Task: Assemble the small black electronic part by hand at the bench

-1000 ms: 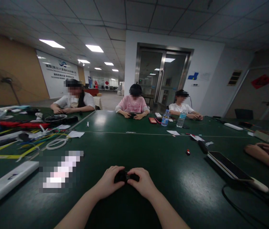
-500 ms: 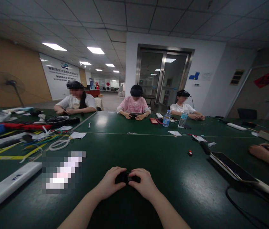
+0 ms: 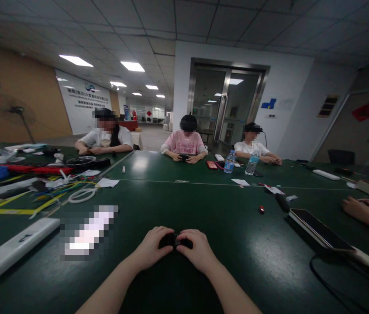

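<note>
Both hands are closed on a small black object just above or on the green table. My left hand wraps round its left end, thumb in front. Round the right end curls my right hand, its thumb nearly meeting the other at the middle. Most of the object is covered by my fingers, so its kind cannot be made out. To the left lies a phone-shaped thing with a blurred-out bright face.
A long white device lies at left, near cables and tools. At right are a dark-screened phone, a small red item and a person's hands. Water bottles stand farther back; several people sit opposite.
The view has shifted very slightly. Both hands keep the same hold on the black object, with no clear movement of it.
</note>
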`<state>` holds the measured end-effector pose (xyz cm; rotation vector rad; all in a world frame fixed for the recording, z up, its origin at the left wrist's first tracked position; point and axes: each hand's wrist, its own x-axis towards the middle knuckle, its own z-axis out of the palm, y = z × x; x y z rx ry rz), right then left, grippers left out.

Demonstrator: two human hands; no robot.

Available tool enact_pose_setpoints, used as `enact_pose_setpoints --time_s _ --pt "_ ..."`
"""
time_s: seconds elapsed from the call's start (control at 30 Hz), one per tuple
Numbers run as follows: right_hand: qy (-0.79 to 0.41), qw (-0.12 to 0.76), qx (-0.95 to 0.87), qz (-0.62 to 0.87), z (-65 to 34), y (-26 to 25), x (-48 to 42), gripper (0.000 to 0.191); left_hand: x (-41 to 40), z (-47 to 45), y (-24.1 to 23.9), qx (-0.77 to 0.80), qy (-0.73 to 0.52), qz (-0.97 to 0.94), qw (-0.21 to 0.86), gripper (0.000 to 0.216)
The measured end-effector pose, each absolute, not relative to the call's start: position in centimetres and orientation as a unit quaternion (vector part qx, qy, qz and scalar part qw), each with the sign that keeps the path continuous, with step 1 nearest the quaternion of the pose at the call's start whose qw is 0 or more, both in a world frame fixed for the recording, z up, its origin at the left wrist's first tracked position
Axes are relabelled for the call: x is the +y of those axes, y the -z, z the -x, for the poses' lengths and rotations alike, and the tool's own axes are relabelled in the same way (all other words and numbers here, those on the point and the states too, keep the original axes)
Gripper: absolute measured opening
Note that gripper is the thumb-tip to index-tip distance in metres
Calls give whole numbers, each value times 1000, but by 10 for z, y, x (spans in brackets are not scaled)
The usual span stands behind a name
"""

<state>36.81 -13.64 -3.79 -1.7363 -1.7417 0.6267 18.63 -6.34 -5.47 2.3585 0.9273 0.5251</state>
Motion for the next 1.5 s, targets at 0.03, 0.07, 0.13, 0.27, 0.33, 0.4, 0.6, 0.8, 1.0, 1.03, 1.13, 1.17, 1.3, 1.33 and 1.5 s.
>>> enact_pose_setpoints --time_s 0.03,0.07,0.13,0.27,0.33,0.4,0.6,0.8,1.0,1.03,1.13,1.17,1.3,1.33,1.5 --pt "-238 296 -655 653 -368 37 -137 22 -63 -186 55 347 -196 -877 270 39" --pt "-241 295 -656 652 -368 36 -137 21 -63 -186 55 349 -197 -876 267 39" --pt "-245 300 -657 647 -368 36 -137 21 -62 -186 57 349 -198 -876 266 39" --pt "-251 359 -638 633 -369 39 -136 21 -61 -185 59 349 -197 -876 269 39" --pt "-261 386 -620 631 -371 42 -136 22 -61 -185 60 349 -197 -875 270 40" --pt "-277 396 -601 636 -374 43 -135 23 -60 -184 60 346 -195 -876 274 41" --pt "-291 435 -576 628 -385 39 -136 27 -58 -184 61 353 -180 -873 283 46" --pt "-275 487 -538 631 -395 35 -137 30 -60 -184 57 362 -172 -868 292 47" --pt "-247 556 -506 611 -406 38 -134 33 -60 -184 56 358 -169 -870 295 45" --pt "-245 569 -498 606 -408 39 -133 34 -60 -183 57 356 -170 -870 295 45" --pt "-242 597 -476 598 -413 44 -131 35 -60 -183 56 357 -170 -869 298 45" --pt "-245 602 -470 597 -415 45 -130 35 -61 -183 56 359 -169 -868 300 45" --pt "-249 610 -458 596 -420 49 -129 33 -62 -183 53 362 -166 -867 299 45" --pt "-247 610 -459 597 -420 48 -129 33 -63 -183 52 362 -166 -867 298 45" --pt "-246 579 -479 612 -419 44 -132 32 -63 -183 52 357 -172 -867 301 44"
